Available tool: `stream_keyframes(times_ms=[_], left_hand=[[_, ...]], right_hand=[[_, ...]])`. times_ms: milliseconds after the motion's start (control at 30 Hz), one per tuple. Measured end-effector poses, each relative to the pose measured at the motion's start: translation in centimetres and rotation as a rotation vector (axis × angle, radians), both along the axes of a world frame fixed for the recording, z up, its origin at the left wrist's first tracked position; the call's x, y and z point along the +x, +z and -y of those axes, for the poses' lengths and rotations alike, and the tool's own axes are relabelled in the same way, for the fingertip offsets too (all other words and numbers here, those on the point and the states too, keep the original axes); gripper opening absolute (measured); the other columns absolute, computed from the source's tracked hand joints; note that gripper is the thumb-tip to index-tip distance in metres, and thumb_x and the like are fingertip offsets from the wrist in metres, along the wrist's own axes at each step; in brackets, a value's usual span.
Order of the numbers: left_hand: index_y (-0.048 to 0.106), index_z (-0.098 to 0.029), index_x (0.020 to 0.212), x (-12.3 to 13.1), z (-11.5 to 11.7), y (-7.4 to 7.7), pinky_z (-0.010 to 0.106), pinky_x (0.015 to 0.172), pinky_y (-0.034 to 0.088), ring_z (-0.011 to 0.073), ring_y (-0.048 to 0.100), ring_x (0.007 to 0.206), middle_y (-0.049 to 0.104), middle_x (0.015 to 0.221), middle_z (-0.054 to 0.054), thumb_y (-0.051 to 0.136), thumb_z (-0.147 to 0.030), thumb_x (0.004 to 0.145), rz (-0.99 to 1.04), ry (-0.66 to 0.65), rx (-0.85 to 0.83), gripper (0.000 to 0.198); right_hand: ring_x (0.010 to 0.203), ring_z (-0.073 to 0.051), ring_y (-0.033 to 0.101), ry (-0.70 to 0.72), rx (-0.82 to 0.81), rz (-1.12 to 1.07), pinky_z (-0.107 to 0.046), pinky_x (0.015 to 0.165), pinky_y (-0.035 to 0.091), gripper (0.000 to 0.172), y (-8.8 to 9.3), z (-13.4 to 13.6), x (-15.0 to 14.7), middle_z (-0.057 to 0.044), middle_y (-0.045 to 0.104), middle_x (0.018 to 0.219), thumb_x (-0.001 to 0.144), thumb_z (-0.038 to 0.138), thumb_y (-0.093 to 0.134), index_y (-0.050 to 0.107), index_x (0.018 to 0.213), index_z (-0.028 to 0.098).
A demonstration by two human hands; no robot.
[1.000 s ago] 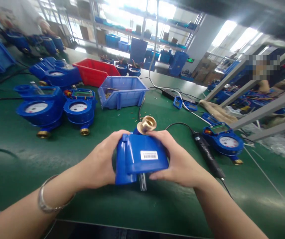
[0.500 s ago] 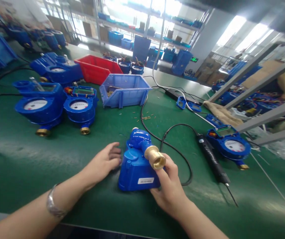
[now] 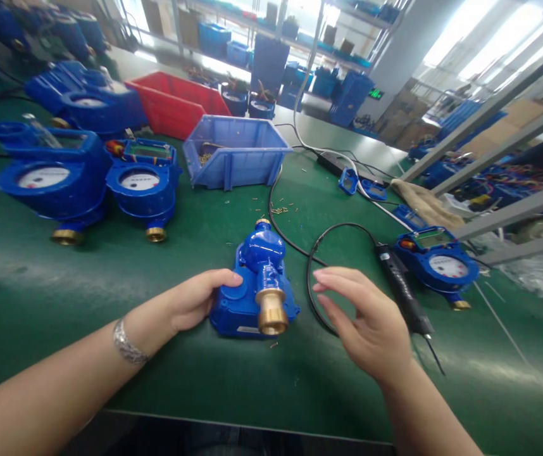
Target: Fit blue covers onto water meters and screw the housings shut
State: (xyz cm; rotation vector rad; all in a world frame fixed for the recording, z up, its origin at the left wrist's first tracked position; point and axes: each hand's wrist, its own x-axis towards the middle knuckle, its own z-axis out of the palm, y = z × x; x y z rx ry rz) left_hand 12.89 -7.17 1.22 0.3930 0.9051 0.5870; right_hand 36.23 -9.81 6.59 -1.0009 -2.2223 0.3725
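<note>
A blue water meter [image 3: 257, 288] lies face down on the green mat, its brass threaded end [image 3: 272, 315] pointing toward me. My left hand [image 3: 195, 297] rests against the meter's left side, thumb on its upper edge, fingers tucked behind it. My right hand [image 3: 371, 323] hovers to the right of the meter, fingers spread, holding nothing. A black electric screwdriver [image 3: 402, 291] with its looping cable lies just right of that hand.
Two face-up blue meters [image 3: 38, 183] [image 3: 143, 190] sit at left, another [image 3: 437, 259] at right. A blue bin [image 3: 233, 152] of small screws and a red bin [image 3: 176, 107] stand behind. Loose screws [image 3: 278, 209] dot the mat. Metal frame bars [image 3: 513, 209] cross the right.
The meter was held up in both hands, then laid down on the mat. My right hand has let go of its brass end and moved right; my left hand stays on it.
</note>
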Motion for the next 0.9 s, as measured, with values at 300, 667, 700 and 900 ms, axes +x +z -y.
stream_keyframes(times_ms=[300,667,700,900], left_hand=[[0.057,-0.011,0.108,-0.1,0.3,-1.3,0.033,0.08,0.049,0.0242,0.065,0.089,0.07,0.098,0.012,0.073,-0.031,0.065,0.047,-0.053,0.178,0.05],[0.061,-0.013,0.107,-0.7,0.4,-1.6,0.031,0.077,0.05,0.0206,0.066,0.08,0.071,0.093,0.01,0.071,-0.031,0.067,0.17,-0.063,0.178,0.045],[0.06,-0.013,0.108,-0.8,0.4,-1.6,0.032,0.078,0.05,0.0213,0.066,0.082,0.071,0.095,0.011,0.07,-0.031,0.068,0.181,-0.073,0.173,0.045],[0.051,-0.012,0.117,-0.8,0.7,-1.5,0.037,0.084,0.048,0.0259,0.064,0.091,0.068,0.105,0.013,0.072,-0.033,0.067,0.084,-0.057,0.186,0.058]], right_hand=[[0.068,-0.017,0.062,0.33,0.251,0.723,-0.03,0.059,0.048,0.019,0.2,-3.3,-4.2,-0.008,0.065,0.103,0.092,0.025,0.044,0.06,0.092,0.016],[0.059,-0.014,0.057,0.312,0.262,0.607,-0.029,0.053,0.037,0.021,0.3,-3.3,-5.1,-0.004,0.066,0.087,0.091,0.027,0.042,0.059,0.083,0.017],[0.06,-0.014,0.057,0.316,0.266,0.586,-0.029,0.053,0.037,0.022,0.3,-3.2,-5.0,-0.005,0.066,0.087,0.091,0.026,0.041,0.059,0.084,0.017],[0.06,-0.015,0.057,0.213,0.33,0.541,-0.029,0.051,0.035,0.025,0.9,-3.0,-4.6,-0.006,0.067,0.084,0.091,0.025,0.04,0.062,0.082,0.015]])
